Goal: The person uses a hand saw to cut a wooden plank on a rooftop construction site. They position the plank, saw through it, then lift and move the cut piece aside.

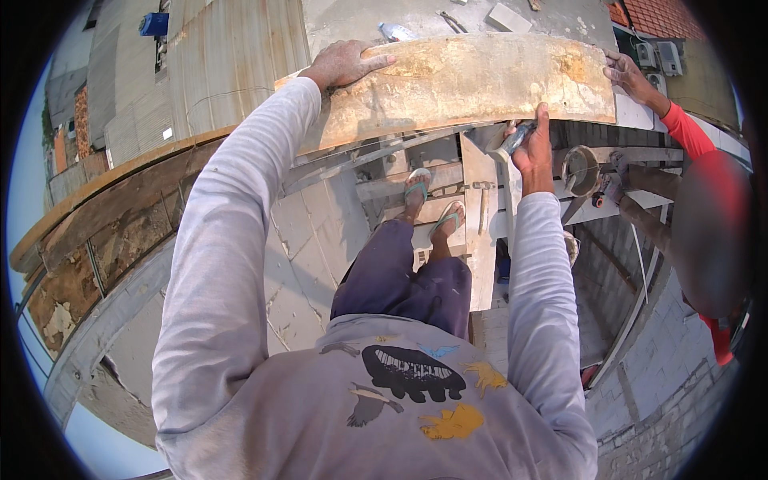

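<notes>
A long, stained wooden board [480, 76] stretches across the far side at arm's length. My left hand [344, 64] grips its upper edge near the left end, fingers over the back. Beneath the lower edge, towards the right, my right hand [534, 152] is closed around the grey-blue handle of a hand tool [517, 139]; its head cannot be made out. My right thumb points up against the board's face. A co-worker's hand [628, 76], at the end of a red sleeve, touches the board's right end.
My sandalled feet [418, 186] stand on planks over a gap. A bucket [581, 170] stands by the co-worker's feet at right. Beyond the board, a plastic bottle [398, 32] and a pale block [510, 18] lie on a grey slab. Corrugated roofing [232, 64] spreads far left.
</notes>
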### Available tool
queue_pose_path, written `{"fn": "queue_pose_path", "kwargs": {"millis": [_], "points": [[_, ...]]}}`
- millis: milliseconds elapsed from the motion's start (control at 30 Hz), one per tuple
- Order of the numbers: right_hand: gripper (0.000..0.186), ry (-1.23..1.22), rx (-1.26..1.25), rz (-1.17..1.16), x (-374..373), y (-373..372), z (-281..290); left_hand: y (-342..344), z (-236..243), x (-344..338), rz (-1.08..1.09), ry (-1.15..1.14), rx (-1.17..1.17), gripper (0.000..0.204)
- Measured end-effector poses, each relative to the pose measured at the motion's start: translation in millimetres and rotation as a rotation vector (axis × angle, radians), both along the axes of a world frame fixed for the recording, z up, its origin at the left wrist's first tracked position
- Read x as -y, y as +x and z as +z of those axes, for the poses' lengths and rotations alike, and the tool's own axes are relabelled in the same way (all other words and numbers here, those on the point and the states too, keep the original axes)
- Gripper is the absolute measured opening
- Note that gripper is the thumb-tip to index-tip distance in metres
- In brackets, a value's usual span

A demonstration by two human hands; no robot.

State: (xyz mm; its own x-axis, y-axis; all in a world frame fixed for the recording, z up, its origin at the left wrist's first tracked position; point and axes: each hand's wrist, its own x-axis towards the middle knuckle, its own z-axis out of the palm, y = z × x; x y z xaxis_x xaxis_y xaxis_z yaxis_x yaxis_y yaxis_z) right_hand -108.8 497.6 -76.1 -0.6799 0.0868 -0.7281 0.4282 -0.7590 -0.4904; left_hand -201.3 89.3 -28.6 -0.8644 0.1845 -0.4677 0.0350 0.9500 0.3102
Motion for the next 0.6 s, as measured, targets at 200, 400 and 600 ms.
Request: {"fn": "queue_pose_path", "kwargs": {"millis": [200,400,600], "points": [[0.063,0.076,0.034,0.102,-4,19,2,1,-17,4,0.011,0.045,0.018,0.103],[0.064,0.155,-0.010,0.265,-4,57,10,7,-11,5,-0.028,0.059,0.012,0.100],[0.057,0.204,-0.016,0.334,12,72,14,15,-9,1,-0.021,0.053,0.003,0.093]]}}
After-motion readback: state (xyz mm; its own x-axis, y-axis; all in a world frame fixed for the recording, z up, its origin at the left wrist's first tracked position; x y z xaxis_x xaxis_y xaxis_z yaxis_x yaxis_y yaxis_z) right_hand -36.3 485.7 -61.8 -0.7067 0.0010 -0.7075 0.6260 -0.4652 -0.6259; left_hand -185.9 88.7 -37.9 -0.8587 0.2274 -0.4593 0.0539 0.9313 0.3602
